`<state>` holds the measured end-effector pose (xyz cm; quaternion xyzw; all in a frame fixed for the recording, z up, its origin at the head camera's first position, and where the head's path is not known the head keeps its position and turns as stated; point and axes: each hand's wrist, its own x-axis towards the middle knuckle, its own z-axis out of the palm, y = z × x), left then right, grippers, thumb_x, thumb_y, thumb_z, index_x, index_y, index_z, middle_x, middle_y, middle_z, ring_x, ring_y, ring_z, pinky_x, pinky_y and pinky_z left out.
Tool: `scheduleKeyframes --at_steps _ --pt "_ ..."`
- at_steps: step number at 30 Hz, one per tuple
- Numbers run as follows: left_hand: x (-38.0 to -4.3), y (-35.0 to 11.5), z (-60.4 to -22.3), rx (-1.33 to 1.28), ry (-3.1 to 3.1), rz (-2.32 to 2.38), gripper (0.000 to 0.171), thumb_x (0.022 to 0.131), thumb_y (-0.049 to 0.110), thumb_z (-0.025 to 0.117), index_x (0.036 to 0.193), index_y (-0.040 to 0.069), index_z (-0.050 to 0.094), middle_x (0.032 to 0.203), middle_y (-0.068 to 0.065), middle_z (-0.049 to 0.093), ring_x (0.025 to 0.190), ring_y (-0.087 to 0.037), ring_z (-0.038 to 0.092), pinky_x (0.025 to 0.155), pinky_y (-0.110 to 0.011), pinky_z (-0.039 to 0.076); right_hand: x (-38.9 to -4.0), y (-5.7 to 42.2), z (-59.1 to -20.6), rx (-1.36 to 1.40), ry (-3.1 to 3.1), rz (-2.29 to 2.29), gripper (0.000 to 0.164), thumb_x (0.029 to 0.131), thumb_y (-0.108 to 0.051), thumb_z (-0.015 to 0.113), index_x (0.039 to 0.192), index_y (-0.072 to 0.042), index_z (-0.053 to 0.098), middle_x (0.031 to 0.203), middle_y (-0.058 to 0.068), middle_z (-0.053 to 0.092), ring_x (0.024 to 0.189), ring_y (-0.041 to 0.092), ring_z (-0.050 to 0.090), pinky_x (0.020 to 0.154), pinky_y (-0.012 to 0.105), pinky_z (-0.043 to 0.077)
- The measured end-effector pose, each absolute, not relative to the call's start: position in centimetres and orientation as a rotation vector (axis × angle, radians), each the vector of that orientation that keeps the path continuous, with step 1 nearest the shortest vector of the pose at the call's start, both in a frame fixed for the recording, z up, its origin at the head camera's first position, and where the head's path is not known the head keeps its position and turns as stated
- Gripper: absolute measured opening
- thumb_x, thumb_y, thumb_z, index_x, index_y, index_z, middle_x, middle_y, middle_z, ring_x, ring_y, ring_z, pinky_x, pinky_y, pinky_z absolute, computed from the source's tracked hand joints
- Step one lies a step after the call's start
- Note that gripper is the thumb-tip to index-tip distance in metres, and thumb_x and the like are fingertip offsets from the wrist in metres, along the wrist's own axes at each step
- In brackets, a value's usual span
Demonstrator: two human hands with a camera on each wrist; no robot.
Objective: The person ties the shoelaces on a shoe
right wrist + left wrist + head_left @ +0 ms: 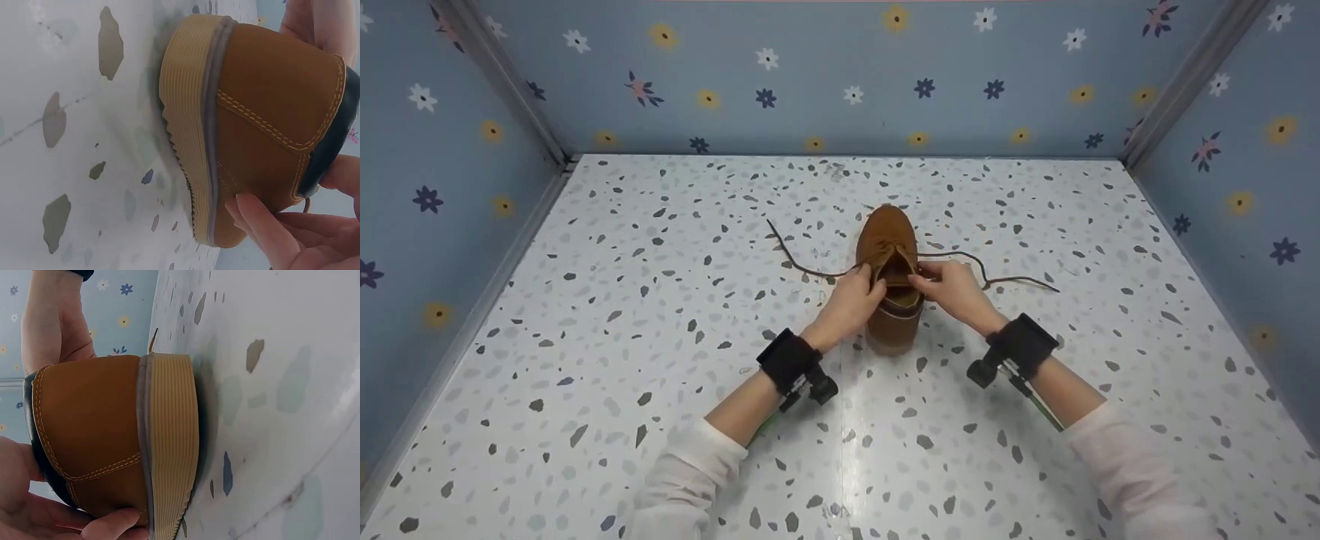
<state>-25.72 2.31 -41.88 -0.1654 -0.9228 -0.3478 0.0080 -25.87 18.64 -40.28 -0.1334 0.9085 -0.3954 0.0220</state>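
Observation:
A brown lace-up shoe (887, 223) stands upright on its sole, toe pointing away from me. Its lace is loose: one end (793, 260) trails out to the left, the other end (1022, 279) to the right. My left hand (849, 301) grips the left side of the shoe's opening, thumb at the inner edge and fingers along the outside. Opposite it, my right hand (960, 294) pinches the right side the same way. Both wrist views show the stitched heel (90, 416) and the ribbed tan sole (188, 67) close up. The shoe's tongue (896, 279) shows between the hands.
The shoe stands on a white speckled surface (660, 337). Blue flowered panels (840, 67) rise at the back and on both sides. Each wrist wears a black strap (789, 364) with a small camera mount.

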Motion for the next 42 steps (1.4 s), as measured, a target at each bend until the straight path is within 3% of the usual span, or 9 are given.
scheduleKeyframes --at_steps 6,12,17,20,28,33,38,42 --pt "-25.6 2.5 -41.8 -0.496 -2.904 -1.111 0.044 0.076 0.029 0.033 0.105 -0.003 0.034 0.096 -0.015 0.039 0.088 -0.020 0.037 0.071 -0.027 0.030 -25.9 19.0 -40.2 -0.411 2.773 -1.290 0.035 0.070 -0.027 0.046 0.097 -0.005 0.047 0.080 0.002 0.051 0.061 0.006 0.049 0.050 0.018 0.038" --pt "-25.6 2.4 -42.0 -0.498 -2.882 -1.154 0.049 0.076 0.035 0.031 0.107 -0.003 0.031 0.101 -0.016 0.036 0.092 -0.020 0.033 0.074 -0.027 0.026 -25.9 18.9 -40.5 -0.375 2.812 -1.289 0.035 0.071 -0.036 0.041 0.092 -0.010 0.050 0.079 0.001 0.051 0.063 0.007 0.048 0.051 0.021 0.038" --pt "-25.7 2.4 -42.2 -0.519 -2.884 -1.230 0.059 0.075 0.043 0.022 0.112 -0.004 0.021 0.112 -0.016 0.023 0.101 -0.020 0.020 0.080 -0.026 0.016 -26.0 18.9 -40.9 -0.254 2.822 -1.211 0.046 0.073 -0.044 0.029 0.103 -0.011 0.041 0.089 0.002 0.048 0.070 0.008 0.046 0.057 0.023 0.036" --pt "-25.9 2.4 -42.3 -0.507 -2.905 -1.279 0.063 0.074 0.047 0.018 0.113 -0.002 0.018 0.114 -0.014 0.021 0.102 -0.018 0.019 0.080 -0.025 0.016 -26.0 18.9 -41.0 -0.217 2.818 -1.193 0.051 0.073 -0.046 0.025 0.107 -0.010 0.036 0.086 0.004 0.048 0.068 0.011 0.045 0.058 0.025 0.035" --pt "-27.3 2.6 -42.1 -0.456 -2.881 -1.400 0.064 0.073 0.049 0.016 0.114 0.000 0.018 0.115 -0.010 0.019 0.102 -0.016 0.018 0.081 -0.024 0.015 -25.8 18.9 -41.3 -0.199 2.810 -1.228 0.049 0.075 -0.044 0.021 0.108 -0.011 0.036 0.092 0.008 0.046 0.069 0.016 0.047 0.058 0.027 0.035" --pt "-28.1 2.7 -42.0 -0.423 -2.815 -1.518 0.060 0.074 0.046 0.019 0.115 0.003 0.016 0.117 -0.008 0.016 0.103 -0.014 0.015 0.081 -0.023 0.013 -25.8 18.9 -41.6 -0.192 2.820 -1.263 0.046 0.076 -0.041 0.022 0.107 -0.010 0.037 0.085 0.007 0.048 0.069 0.015 0.046 0.059 0.026 0.034" --pt "-28.7 3.0 -42.0 -0.397 -2.642 -1.687 0.051 0.075 0.042 0.024 0.115 0.010 0.022 0.116 -0.002 0.021 0.101 -0.007 0.019 0.080 -0.018 0.014 -25.8 19.1 -41.8 -0.195 2.865 -1.260 0.044 0.077 -0.038 0.023 0.108 -0.008 0.036 0.095 0.007 0.045 0.085 0.016 0.040 0.070 0.027 0.029" --pt "-29.6 3.4 -42.1 -0.396 -2.427 -1.769 0.040 0.076 0.036 0.031 0.107 0.012 0.037 0.107 0.001 0.035 0.094 -0.004 0.030 0.076 -0.016 0.022 -25.8 19.2 -41.8 -0.196 2.883 -1.233 0.044 0.078 -0.036 0.023 0.108 -0.007 0.035 0.101 0.008 0.041 0.091 0.018 0.036 0.073 0.028 0.026"
